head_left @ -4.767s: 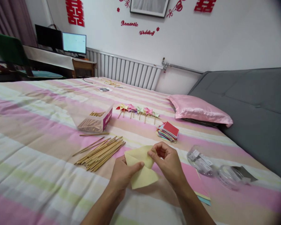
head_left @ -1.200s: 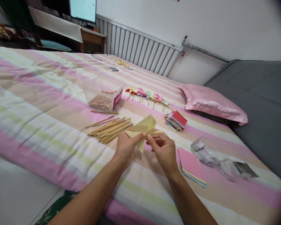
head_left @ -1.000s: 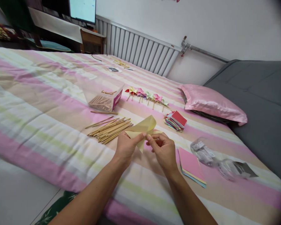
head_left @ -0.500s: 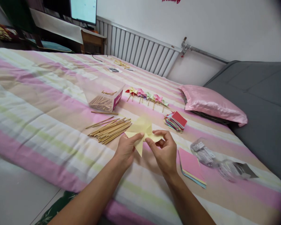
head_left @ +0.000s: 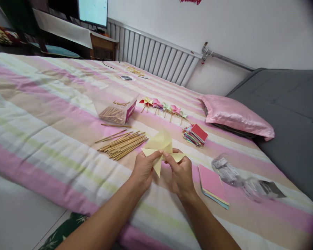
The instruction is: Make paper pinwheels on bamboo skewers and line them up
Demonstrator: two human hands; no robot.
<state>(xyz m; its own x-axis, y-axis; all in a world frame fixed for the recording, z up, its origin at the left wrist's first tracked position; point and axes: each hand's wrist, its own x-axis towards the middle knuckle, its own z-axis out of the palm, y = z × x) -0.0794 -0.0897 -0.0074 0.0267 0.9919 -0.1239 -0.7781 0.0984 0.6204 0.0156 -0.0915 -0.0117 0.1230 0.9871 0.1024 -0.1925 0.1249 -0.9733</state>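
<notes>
The yellow paper (head_left: 160, 147), already folded into pointed flaps like a pinwheel, is held just above the bed (head_left: 54, 114), in front of the person. The left hand (head_left: 143, 166) pinches it at the centre from the left, thumb on top, and the right hand (head_left: 179, 172) pinches the same centre from the right, so the fingertips nearly meet. To do this step well, the pinch should probably keep all gathered tips stacked at the middle, pressing lightly so the curved flaps are not creased flat, and one hand should hold firm if the other lets go. Just left of the paper lies a loose pile of sticks (head_left: 123, 144), with a clear box (head_left: 116, 109) of more sticks beyond it. Farther back is a row of finished pinwheels (head_left: 163, 107), then a stack of cut squares (head_left: 195, 134). Sheets of coloured paper (head_left: 212, 184) lie just right of the hands, and clear tubs (head_left: 240, 177) lie beyond those, near a pink pillow (head_left: 237, 116).
</notes>
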